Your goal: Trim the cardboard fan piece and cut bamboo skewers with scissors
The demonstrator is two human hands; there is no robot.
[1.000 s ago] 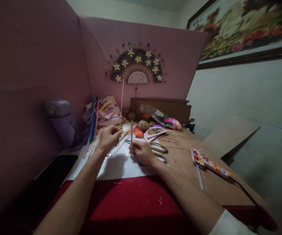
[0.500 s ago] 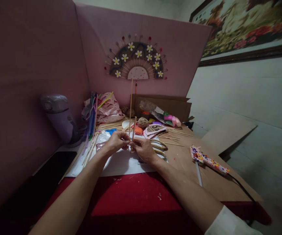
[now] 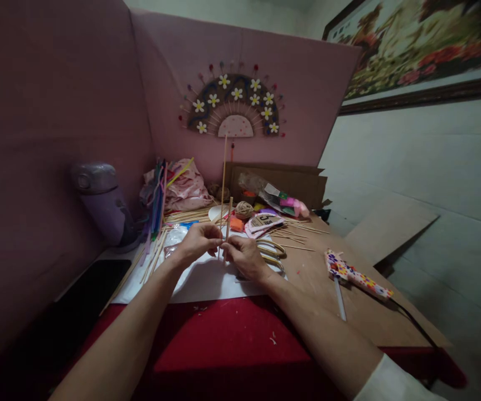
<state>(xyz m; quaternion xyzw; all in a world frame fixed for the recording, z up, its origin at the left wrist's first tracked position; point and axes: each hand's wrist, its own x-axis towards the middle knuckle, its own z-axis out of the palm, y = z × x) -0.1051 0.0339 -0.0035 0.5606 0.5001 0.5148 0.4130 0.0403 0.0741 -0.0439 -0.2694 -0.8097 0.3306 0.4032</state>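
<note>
My left hand [image 3: 202, 243] is closed in a pinch on a long thin wooden stick [image 3: 224, 172], which stands upright above the fingers. Beside it, my right hand [image 3: 244, 254] grips a shorter wooden stick [image 3: 229, 218], also nearly upright. The fingertips of both hands meet low over a white sheet [image 3: 207, 284]. Scissors with gold-coloured handles [image 3: 273, 252] lie just past my right hand, their blades mostly hidden by it. More loose sticks [image 3: 153, 262] are left of my left hand.
A purple bottle [image 3: 104, 206] stands at left near a black flat object [image 3: 93, 287]. A flower-patterned glue gun [image 3: 355, 275] lies at right, its cord trailing off the board. A twine ball [image 3: 244, 210] and orange packet [image 3: 236, 224] sit behind the hands. A decorated fan [image 3: 234, 106] hangs behind.
Both hands stay in nearly the same place, still holding the sticks upright. The shorter stick is turned or raised very slightly; the view has shifted a little.
</note>
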